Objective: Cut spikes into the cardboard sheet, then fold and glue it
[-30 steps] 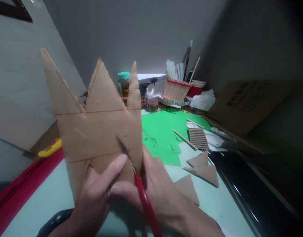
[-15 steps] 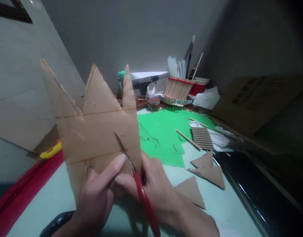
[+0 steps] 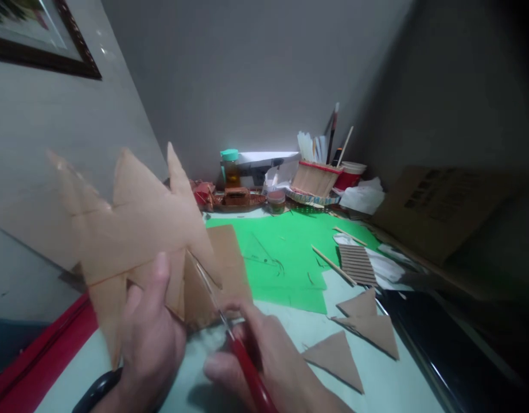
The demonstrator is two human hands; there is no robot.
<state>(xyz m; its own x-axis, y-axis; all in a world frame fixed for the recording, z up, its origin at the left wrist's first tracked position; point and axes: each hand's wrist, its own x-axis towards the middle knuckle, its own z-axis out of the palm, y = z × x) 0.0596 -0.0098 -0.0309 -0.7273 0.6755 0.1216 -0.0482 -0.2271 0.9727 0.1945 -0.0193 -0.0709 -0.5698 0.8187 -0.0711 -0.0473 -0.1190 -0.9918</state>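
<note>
My left hand [image 3: 152, 332] grips a brown cardboard cutout [image 3: 139, 229] by its lower part, thumb on the near face. Tall points rise along its top edge, and more points hang from its bottom edge around V-shaped notches. Faint reddish-brown lines cross it. In my right hand [image 3: 275, 350] is a pair of scissors [image 3: 252, 376] with red handles. Their blades point up and left, with the tip at the top of the right-hand lower notch. Whether the blades are slightly parted is hard to see. Behind the notch lies a plain cardboard piece [image 3: 230, 258].
Several cut cardboard triangles [image 3: 335, 358] lie at right, near a corrugated piece [image 3: 357, 264] and thin sticks [image 3: 333, 265]. A green sheet [image 3: 286, 246] covers the table's middle. Behind stand a stick-filled wooden holder [image 3: 316, 179], a small jar [image 3: 276, 202] and a bottle [image 3: 230, 169]. A black glossy object [image 3: 436, 338] borders the right.
The cutout has shifted left and down and tilted. My right hand has come away from its edge, and the scissor tip has gone from over its face to the lower notch.
</note>
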